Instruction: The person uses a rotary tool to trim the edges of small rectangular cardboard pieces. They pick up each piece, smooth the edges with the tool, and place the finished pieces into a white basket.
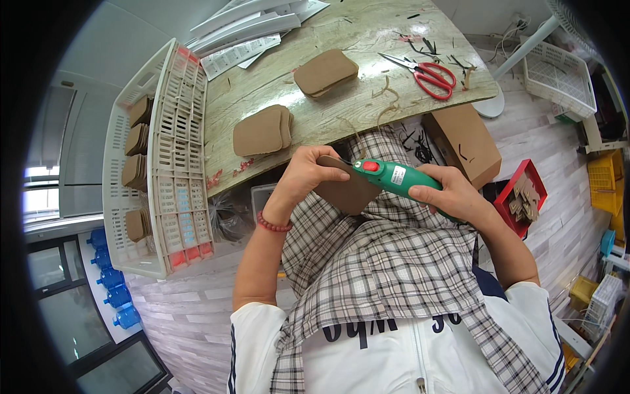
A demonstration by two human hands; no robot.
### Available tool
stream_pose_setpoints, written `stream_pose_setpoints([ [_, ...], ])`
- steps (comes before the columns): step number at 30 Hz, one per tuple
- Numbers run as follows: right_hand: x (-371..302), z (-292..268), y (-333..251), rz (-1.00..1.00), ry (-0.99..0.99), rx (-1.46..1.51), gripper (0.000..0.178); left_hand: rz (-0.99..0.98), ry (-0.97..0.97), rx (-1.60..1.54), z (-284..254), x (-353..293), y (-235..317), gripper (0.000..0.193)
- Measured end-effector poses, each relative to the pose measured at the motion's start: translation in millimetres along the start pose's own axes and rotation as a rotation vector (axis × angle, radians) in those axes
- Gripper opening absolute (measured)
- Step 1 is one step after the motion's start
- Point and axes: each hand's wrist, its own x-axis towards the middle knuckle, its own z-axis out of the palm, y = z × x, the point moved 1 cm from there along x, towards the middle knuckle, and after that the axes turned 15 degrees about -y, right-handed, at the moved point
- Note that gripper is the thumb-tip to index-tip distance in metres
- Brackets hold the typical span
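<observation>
A: What are you getting through the head camera at your end?

B: I have the left hand [308,177] pinching a brown piece [351,192] between thumb and fingers. The right hand [456,192] is wrapped around a green handheld tool [399,177], thumb laid along its body, well back from the red switch [371,166].

A: Where exactly is that piece?

B: Above the lap, just off the near edge of the table [367,29], with its upper edge at the tool's head. From here I can't tell whether the two touch.

A: So how far along would you put it?

B: This piece I'd call unfinished, since it's in hand at the tool. I count two brown stacks on the table, a near one [257,132] to the left and a far one [323,73]. More brown bundles [135,172] stand in the white crate [155,148] at the left. Which are finished and which are waiting, I can't judge.

A: Any sign of work done?

B: I'd take the brown offcuts [523,199] in the red box [539,178] at the right as one, and the thin curled strips [388,108] near the red-handled scissors [434,80] as another.
</observation>
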Motion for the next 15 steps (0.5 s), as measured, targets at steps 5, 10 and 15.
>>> stream_pose_setpoints([
  [5, 5.9, 2.7, -4.1, -0.013, -0.021, 0.023, 0.042, -0.080, -0.124, 0.010, 5.3, 5.5, 3.3, 0.020],
  [10, 15.1, 10.4, -9.7, -0.065, 0.003, 0.108, 0.040, 0.026, -0.051, -0.086, -4.9, 0.3, -5.3, 0.030],
  [15, 7.5, -0.2, 5.9, -0.068, 0.128, 0.120, 0.035, 0.199, 0.321, -0.117, -99.8, -35.1, 13.1, 0.036],
])
